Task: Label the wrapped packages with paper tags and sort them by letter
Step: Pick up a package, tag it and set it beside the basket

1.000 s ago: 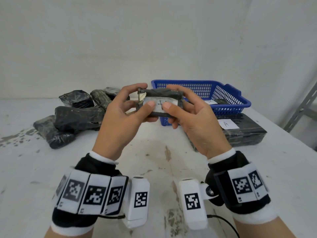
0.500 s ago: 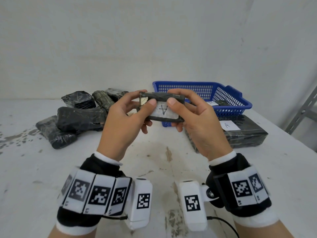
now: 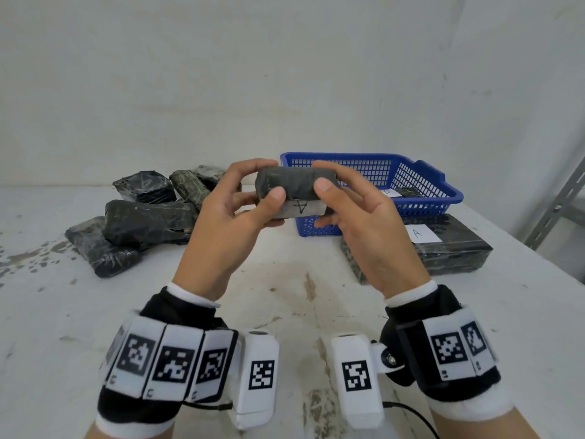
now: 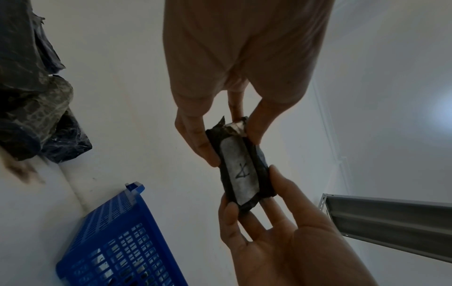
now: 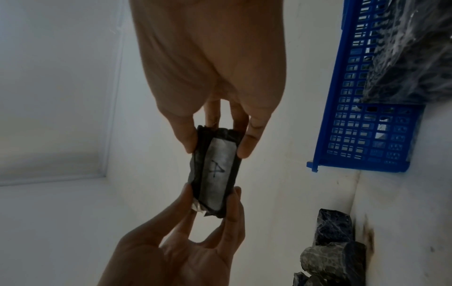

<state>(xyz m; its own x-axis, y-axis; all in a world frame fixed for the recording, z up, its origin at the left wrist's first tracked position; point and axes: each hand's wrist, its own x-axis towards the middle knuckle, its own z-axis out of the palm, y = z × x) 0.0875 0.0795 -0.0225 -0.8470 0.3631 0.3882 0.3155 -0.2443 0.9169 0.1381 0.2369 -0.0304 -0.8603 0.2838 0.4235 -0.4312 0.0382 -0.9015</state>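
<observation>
pinching a small wrapped package (image 3: pixel 292 185) already tagged "a" between both hands' fingertips, unsorted; a dark pile (image 3: pixel 139 213) awaits tags.

Small wrapped package (image 3: pixel 292 186): dark plastic film, oblong, was held lengthwise above the table with one end of the wrapping torn open, pale contents showing. Paper tag (image 3: pixel 302 208) marked "A": white, rectangular, was fixed on the package's underside face, letter upside down in the head view. Large flat package (image 3: pixel 449 253): black wrap, lay on the table just beside the blue basket (image 3: pixel 421 182), white "A" tag (image 3: pixel 422 233) on top. Pile of untagged dark packages (image 3: pixel 142 220): lay heaped at the table's far left. The basket held a further tagged package, its letter unreadable.
</observation>
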